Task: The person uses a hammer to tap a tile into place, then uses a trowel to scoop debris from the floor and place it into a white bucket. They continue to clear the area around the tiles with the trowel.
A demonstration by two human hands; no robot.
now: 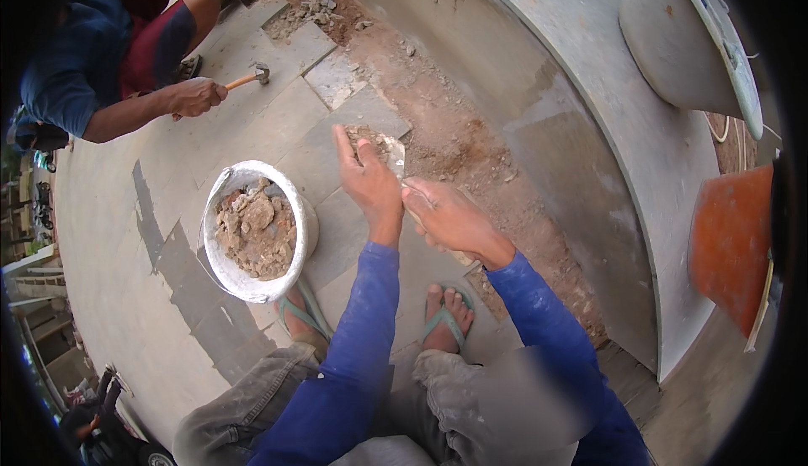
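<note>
My left hand point(369, 182) cups some rubble point(360, 138) against the pale blade of a trowel point(392, 153), above the grey paving. My right hand point(446, 218) is closed round the trowel's handle, just right of and below my left one. To the left of both hands stands a white bucket point(217, 268) holding broken stones and debris point(255, 226).
A co-worker's hand point(198, 96) grips a hammer point(252, 75) at upper left. Slabs point(135, 247) border a dirt strip point(450, 146). A curved concrete edge point(606, 163) runs along the right, bearing a grey basin point(669, 37) and an orange container point(728, 239). Vehicles are at far left.
</note>
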